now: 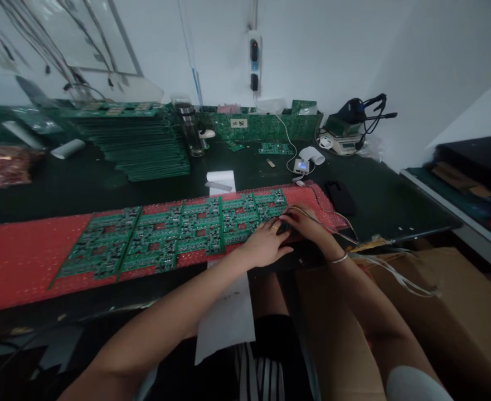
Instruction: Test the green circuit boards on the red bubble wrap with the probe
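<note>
Brown cardboard lies nearest, to the right of the row of green circuit boards; a white sheet hangs below the row's near edge. At the row's right end, the left hand lies palm down with fingers extended, and the right hand curls in beside it; what either grips is hidden, so I cannot tell. Coloured wires run by the right hand. Steady, light pressure would suit this work, I judge, with fingertips off the small components and the wires slack. The row rests on red bubble wrap over the dark surface. Beyond it sit a notepad and a small meter, its lit screen unreadable. Farther behind, a white label bears dark characters, too blurred to read surely; no brand is legible.
</note>
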Motion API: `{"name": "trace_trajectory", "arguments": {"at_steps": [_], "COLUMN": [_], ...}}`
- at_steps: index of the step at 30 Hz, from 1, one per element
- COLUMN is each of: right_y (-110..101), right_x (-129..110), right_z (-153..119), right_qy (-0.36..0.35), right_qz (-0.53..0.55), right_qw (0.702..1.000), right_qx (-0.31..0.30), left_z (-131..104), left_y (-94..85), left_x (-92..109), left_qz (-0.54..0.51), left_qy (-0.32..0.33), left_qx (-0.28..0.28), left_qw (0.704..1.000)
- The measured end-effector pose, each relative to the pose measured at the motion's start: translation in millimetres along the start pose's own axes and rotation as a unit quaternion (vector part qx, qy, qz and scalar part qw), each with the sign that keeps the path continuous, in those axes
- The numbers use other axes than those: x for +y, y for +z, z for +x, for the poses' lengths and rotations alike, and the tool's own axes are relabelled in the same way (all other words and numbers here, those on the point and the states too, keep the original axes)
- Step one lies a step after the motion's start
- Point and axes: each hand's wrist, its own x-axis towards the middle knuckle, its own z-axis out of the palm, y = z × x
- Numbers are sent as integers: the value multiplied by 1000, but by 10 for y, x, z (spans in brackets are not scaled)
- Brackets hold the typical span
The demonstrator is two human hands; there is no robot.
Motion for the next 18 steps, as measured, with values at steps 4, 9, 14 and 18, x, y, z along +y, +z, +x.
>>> {"name": "trace_trajectory", "arguments": {"at_steps": [4,9,14,18], "right_y": [-33,61,223,263], "right_x": [-136,-253,-171,-124], "right_z": [-25,-30,61,121], "right_qy": [1,-3,9,-9], "right_qz": [66,120,116,84], "right_qw": [997,993,993,996], "right_qx": [41,-24,-11,-29], "left_z": [-420,-1148,-1571,-1693], "left_y": [-117,-62,151,283], "left_x": [-232,-273,-160,-147], "left_qz": [-106,-160,-145,-136], "left_qy": [-21,-107,-138,-150], "left_qx": [90,168,169,200], "left_qw": [990,967,965,959]}}
